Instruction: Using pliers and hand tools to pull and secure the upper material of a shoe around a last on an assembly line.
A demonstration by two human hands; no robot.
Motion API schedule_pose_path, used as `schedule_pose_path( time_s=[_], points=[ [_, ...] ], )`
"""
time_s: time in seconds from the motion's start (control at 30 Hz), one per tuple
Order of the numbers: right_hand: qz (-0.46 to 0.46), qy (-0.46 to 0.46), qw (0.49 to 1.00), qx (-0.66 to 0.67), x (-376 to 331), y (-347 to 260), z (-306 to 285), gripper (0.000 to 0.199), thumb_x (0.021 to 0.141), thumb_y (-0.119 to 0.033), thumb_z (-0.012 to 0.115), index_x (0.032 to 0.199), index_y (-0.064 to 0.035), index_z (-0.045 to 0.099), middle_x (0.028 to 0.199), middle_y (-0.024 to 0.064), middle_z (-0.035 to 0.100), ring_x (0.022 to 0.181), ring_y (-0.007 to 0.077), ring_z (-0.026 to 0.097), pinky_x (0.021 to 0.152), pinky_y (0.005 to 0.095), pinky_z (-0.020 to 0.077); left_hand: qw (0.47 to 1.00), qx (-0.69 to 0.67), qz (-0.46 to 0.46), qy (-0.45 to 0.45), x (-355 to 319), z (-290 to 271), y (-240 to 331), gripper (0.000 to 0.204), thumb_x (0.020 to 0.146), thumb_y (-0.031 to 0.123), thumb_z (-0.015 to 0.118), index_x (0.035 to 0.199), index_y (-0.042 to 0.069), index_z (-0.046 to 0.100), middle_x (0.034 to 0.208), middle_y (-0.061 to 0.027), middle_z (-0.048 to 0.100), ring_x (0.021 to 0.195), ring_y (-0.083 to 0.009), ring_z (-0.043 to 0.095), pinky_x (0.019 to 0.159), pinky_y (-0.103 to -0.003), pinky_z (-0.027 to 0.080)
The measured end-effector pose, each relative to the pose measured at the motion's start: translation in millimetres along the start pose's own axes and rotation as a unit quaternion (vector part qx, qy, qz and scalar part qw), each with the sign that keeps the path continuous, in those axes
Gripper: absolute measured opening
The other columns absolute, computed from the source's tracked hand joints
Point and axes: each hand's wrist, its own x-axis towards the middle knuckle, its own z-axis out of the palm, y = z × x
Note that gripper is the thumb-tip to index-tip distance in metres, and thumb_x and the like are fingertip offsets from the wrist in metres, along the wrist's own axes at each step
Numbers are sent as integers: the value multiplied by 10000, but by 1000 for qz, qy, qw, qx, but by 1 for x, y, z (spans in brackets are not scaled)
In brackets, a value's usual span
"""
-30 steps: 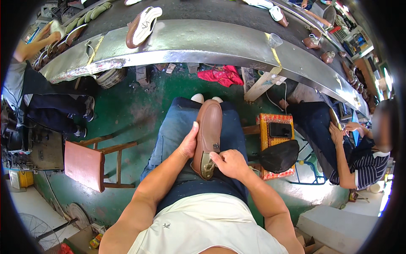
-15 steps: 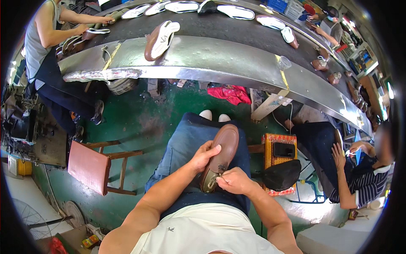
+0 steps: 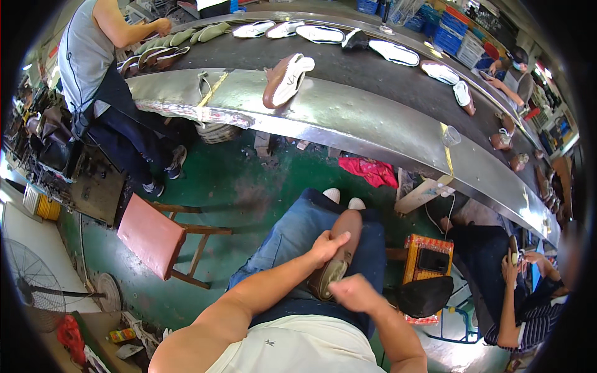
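Note:
A brown leather shoe (image 3: 349, 231) lies along my lap, toe pointing away and its opening toward me. My left hand (image 3: 328, 247) is closed round its left side, thumb across the upper. Beside the heel end, just right of the greenish inside of the opening, my right hand (image 3: 357, 293) has its fingers curled closed and is slightly smeared by motion. Anything between those fingers is too small or hidden to make out.
Ahead runs a dark conveyor table with a metal edge (image 3: 373, 133), carrying white-soled shoes (image 3: 320, 34). A pink-topped stool (image 3: 151, 236) stands left. To the right are a small stool holding a phone (image 3: 433, 261) and a black cap (image 3: 424, 296). Co-workers are left, right and far right.
The view has shifted, so the scene sits lower and further right. My right hand has moved slightly off the shoe's opening. The left-hand co-worker's arm has lifted away from the shoes.

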Motion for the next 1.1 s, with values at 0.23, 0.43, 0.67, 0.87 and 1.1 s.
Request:
schedule_pose_path(
  time_s=[0.23,0.43,0.67,0.87,1.1],
  points=[
    [180,129,970,-101,11,20,0,654,986,-575,514,687,-27,709,709,227,661,711,433,669,644,499,520,998,-61,-11,29,-5,-10,-9,833,887,535,752,1339,-99,456,1171,-200,637,1032,-242,648,884,-382,550],
    [146,42,985,-84,26,48,-14,593,988,-498,558,720,8,710,704,242,668,699,427,676,647,496,529,996,10,54,69,-9,0,-18,874,856,571,760,1312,-118,474,1204,-234,627,1092,-272,632,941,-385,523],
    [30,80,987,-137,17,43,-7,401,951,-292,617,651,-27,634,657,178,636,593,363,638,555,425,498,995,88,-2,53,-18,5,-4,945,806,646,751,1341,-103,537,1267,-240,645,1164,-304,640,968,-405,512],
    [-186,94,966,-151,-10,-16,-8,245,834,-194,733,656,-67,622,629,68,615,513,291,600,503,402,488,991,-67,-100,61,1,-22,-8,913,853,594,749,1340,-144,518,1221,-247,657,1034,-282,697,841,-435,573],
    [65,145,986,44,-24,31,0,1085,698,-272,902,1524,37,269,1469,234,425,1348,334,472,1109,411,406,961,-276,-15,-11,-6,-1,28,788,893,512,748,1275,-148,548,1132,-226,682,996,-328,705,810,-488,600]
  ],
)
